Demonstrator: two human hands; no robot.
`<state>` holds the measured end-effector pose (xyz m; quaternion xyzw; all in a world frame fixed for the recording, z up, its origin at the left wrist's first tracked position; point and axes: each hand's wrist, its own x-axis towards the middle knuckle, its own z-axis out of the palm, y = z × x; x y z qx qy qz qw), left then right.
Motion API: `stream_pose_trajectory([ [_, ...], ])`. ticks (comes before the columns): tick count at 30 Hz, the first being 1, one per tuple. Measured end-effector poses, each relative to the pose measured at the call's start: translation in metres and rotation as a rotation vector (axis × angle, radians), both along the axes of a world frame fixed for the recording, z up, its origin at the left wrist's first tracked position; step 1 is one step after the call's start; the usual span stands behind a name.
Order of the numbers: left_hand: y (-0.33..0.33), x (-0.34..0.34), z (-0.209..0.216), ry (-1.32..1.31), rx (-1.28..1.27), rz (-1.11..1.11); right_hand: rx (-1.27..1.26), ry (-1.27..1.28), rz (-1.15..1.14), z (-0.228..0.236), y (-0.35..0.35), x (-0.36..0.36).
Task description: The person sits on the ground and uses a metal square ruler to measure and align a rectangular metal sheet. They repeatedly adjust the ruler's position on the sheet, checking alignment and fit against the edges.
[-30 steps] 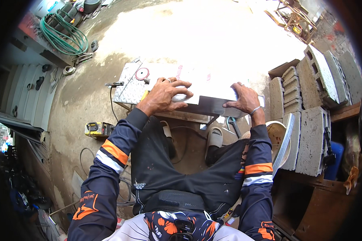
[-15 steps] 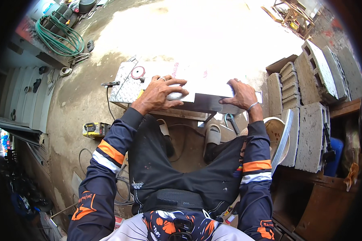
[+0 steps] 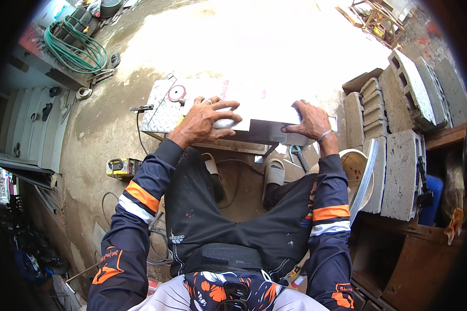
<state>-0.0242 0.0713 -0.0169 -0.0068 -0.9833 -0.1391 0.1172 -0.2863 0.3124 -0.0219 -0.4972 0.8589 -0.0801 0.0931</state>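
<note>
At the bench my left hand (image 3: 203, 122) is curled over a silvery-white rounded piece (image 3: 226, 123) that shows between finger and thumb. Its kind is hard to make out. To the right, my right hand (image 3: 313, 122) grips a dark shiny metal sheet (image 3: 264, 128), thumb on the near face and fingers over the far side. The bench top (image 3: 153, 115) has a diamond-patterned metal surface at its left end. A red-rimmed disc (image 3: 177, 93) lies there, left of and beyond my left hand. Strong glare washes out the bench's far part.
A cable clamp (image 3: 142, 109) grips the bench's left edge. Below the right end lie teal-handled pliers (image 3: 298, 155). Concrete blocks (image 3: 399, 173) and a round tub (image 3: 354, 168) stand to the right. A yellow-black boxy tool (image 3: 123, 167) sits on the floor at left; a green hose (image 3: 70, 49) lies coiled farther back.
</note>
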Motion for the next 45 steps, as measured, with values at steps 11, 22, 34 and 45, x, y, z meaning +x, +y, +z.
stream_pose_trajectory([
  [11, 0.0011, -0.0008, 0.0027, -0.026, 0.057, -0.003, -0.015, -0.002, 0.003, -0.0021, 0.0007, 0.0000],
  [22, 0.0020, -0.0004, 0.0043, -0.038, 0.067, -0.006, -0.025, 0.022, -0.011, -0.0054, 0.0007, 0.0000],
  [34, 0.0007, -0.0014, 0.0042, -0.054, 0.090, -0.001, -0.031, 0.034, -0.005, -0.0056, 0.0009, -0.0012],
  [45, 0.0006, -0.0016, 0.0049, -0.102, 0.100, 0.032, -0.051, 0.035, 0.014, -0.0073, 0.0010, -0.0033],
])
